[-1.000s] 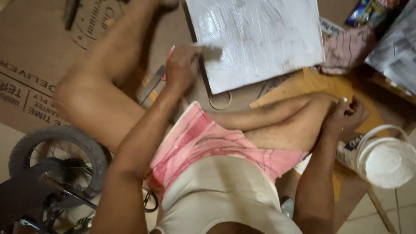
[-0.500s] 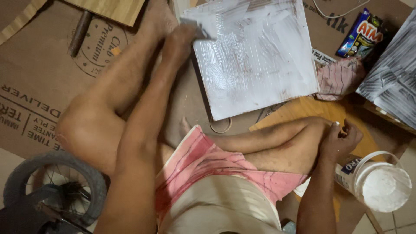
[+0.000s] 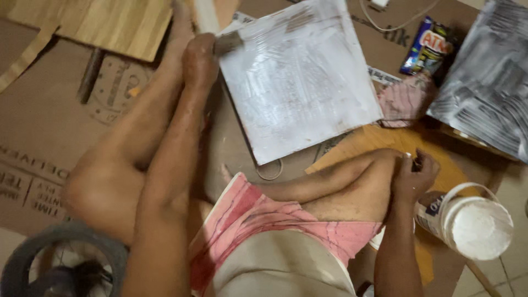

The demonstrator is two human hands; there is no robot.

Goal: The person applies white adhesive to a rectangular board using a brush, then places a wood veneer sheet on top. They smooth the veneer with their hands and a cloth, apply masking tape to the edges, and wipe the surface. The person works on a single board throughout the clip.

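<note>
On the floor, the left hand (image 3: 199,58) grips a brush (image 3: 226,42) at the white-coated board's (image 3: 297,82) corner, mid-stroke, while the right hand (image 3: 413,176), loosely curled, rests on the knee beside the paint tub (image 3: 473,225).

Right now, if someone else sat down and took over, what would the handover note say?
Left hand: gripping a paintbrush, bristles at the top left corner of the white-coated board.
Right hand: resting on the bent knee, holding nothing that shows, beside the open tub of white paint.
Board lies flat on the cardboard sheet on the floor; a second board, streaked grey and white, lies at far right.
Done: white covers nearly the whole face of the near board, streaky in places.
Left: evening out the thin streaks; edges cannot be judged from here.
</note>
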